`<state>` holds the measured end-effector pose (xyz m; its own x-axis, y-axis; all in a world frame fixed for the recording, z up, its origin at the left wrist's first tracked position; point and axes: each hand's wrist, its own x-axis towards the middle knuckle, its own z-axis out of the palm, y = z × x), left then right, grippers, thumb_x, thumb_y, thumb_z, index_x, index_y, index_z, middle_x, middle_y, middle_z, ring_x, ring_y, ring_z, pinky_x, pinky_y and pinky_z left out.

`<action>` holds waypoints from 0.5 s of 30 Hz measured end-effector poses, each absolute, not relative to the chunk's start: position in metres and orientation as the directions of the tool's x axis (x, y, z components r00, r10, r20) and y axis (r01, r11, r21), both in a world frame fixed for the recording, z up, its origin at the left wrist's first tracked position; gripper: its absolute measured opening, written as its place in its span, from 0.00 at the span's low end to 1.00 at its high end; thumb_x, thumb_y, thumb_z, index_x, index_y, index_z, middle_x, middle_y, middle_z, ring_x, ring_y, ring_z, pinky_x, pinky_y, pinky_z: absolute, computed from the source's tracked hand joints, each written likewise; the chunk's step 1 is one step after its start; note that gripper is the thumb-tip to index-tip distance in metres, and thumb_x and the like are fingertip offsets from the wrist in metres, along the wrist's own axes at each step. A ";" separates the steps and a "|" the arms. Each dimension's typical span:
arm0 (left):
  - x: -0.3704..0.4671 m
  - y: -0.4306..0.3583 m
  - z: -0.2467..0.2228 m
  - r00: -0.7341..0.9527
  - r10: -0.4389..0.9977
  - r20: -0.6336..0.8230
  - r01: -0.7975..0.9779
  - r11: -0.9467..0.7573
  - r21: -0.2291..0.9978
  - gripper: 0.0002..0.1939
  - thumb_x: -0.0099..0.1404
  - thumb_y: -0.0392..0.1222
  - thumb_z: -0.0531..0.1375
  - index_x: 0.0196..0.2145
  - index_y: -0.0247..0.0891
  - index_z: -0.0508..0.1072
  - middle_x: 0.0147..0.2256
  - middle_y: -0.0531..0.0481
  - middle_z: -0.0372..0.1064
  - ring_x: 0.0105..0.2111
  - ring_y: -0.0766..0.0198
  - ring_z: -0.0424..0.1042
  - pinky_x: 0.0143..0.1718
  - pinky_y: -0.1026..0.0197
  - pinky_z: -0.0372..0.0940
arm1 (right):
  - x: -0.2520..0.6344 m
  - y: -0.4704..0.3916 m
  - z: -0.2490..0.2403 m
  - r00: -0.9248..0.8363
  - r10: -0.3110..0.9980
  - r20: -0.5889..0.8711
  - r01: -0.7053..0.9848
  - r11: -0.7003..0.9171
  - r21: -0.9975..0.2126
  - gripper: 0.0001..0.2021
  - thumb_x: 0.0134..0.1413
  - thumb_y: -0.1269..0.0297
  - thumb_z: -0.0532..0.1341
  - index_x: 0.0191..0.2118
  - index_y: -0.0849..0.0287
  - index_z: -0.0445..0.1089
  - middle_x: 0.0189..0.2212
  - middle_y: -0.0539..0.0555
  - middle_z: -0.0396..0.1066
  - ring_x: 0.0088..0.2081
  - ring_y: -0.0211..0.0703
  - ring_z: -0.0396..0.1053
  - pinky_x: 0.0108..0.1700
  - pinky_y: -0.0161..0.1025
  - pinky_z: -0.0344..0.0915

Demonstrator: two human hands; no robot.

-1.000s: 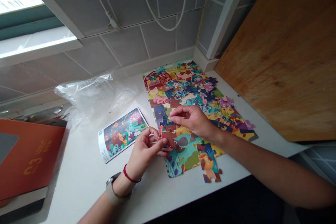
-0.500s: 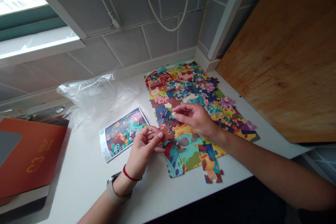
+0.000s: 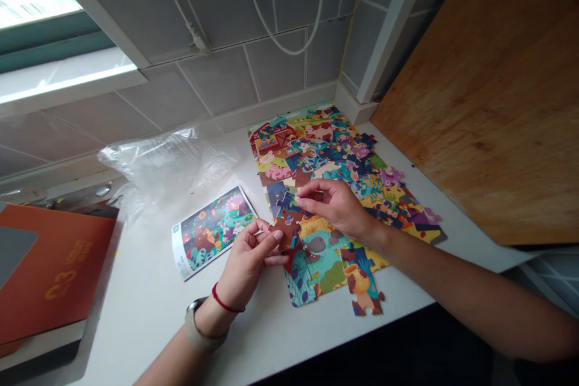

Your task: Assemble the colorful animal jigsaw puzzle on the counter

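My left hand point(image 3: 253, 247) pinches a brown jigsaw piece point(image 3: 286, 230) between thumb and fingers, above the left edge of the picture puzzle board point(image 3: 325, 265). Close by, my right hand point(image 3: 328, 202) has thumb and index finger closed on the edge of a dark blue jigsaw piece with green leaves point(image 3: 288, 199). The two pieces lie against each other; whether they interlock I cannot tell. Several loose pieces cover the board's far and right parts. A joined strip of pieces with an orange pot point(image 3: 359, 280) overhangs the near edge.
A picture leaflet point(image 3: 217, 229) lies left of the board on the white table point(image 3: 149, 313). Behind it is a crumpled clear plastic bag point(image 3: 158, 163). An orange box point(image 3: 54, 271) stands at the far left. A wooden panel point(image 3: 488, 108) rises on the right, with a tiled wall behind.
The brown piece in my left hand has turned a little and shows more of its face. My right hand has shifted slightly left.
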<state>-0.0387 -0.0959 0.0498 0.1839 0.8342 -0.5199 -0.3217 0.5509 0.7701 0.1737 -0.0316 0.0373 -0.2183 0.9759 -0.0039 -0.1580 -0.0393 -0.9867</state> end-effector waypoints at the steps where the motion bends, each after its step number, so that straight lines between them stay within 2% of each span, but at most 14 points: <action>1: -0.038 -0.096 0.050 0.185 0.834 -0.520 -0.325 0.552 0.768 0.32 0.51 0.50 0.81 0.35 0.38 0.63 0.24 0.63 0.67 0.21 0.78 0.66 0.28 0.67 0.79 | 0.174 -0.032 0.037 -0.217 0.976 -0.002 -0.158 -0.037 -0.987 0.12 0.50 0.55 0.77 0.36 0.56 0.80 0.35 0.51 0.80 0.38 0.42 0.78 0.44 0.41 0.77; 5: -0.037 -0.095 0.052 0.192 0.830 -0.523 -0.326 0.557 0.764 0.32 0.51 0.50 0.81 0.34 0.39 0.62 0.23 0.64 0.65 0.20 0.78 0.65 0.27 0.67 0.79 | 0.175 -0.031 0.034 -0.210 0.978 0.006 -0.165 -0.029 -0.986 0.11 0.51 0.57 0.77 0.37 0.55 0.81 0.35 0.51 0.80 0.38 0.41 0.78 0.44 0.40 0.76; 7: -0.036 -0.095 0.053 0.192 0.829 -0.526 -0.314 0.560 0.767 0.32 0.50 0.51 0.81 0.34 0.39 0.62 0.24 0.63 0.67 0.21 0.77 0.68 0.27 0.67 0.79 | 0.175 -0.030 0.033 -0.210 0.978 0.007 -0.163 -0.028 -0.986 0.11 0.51 0.57 0.77 0.37 0.55 0.81 0.35 0.51 0.80 0.38 0.41 0.78 0.43 0.40 0.76; 11: -0.037 -0.095 0.053 0.200 0.820 -0.536 -0.267 0.572 0.776 0.33 0.50 0.54 0.81 0.35 0.39 0.62 0.28 0.56 0.75 0.27 0.67 0.79 0.27 0.66 0.79 | 0.175 -0.030 0.034 -0.207 0.978 0.015 -0.148 -0.016 -0.989 0.12 0.50 0.56 0.77 0.36 0.56 0.81 0.35 0.52 0.81 0.38 0.42 0.78 0.43 0.41 0.77; 15: -0.038 -0.096 0.050 0.214 0.825 -0.524 -0.245 0.564 0.788 0.32 0.52 0.55 0.80 0.37 0.40 0.63 0.29 0.57 0.75 0.27 0.61 0.82 0.25 0.66 0.78 | 0.176 -0.030 0.036 -0.208 0.978 0.016 -0.131 -0.012 -0.991 0.14 0.49 0.54 0.77 0.36 0.56 0.81 0.34 0.52 0.81 0.37 0.43 0.78 0.43 0.41 0.77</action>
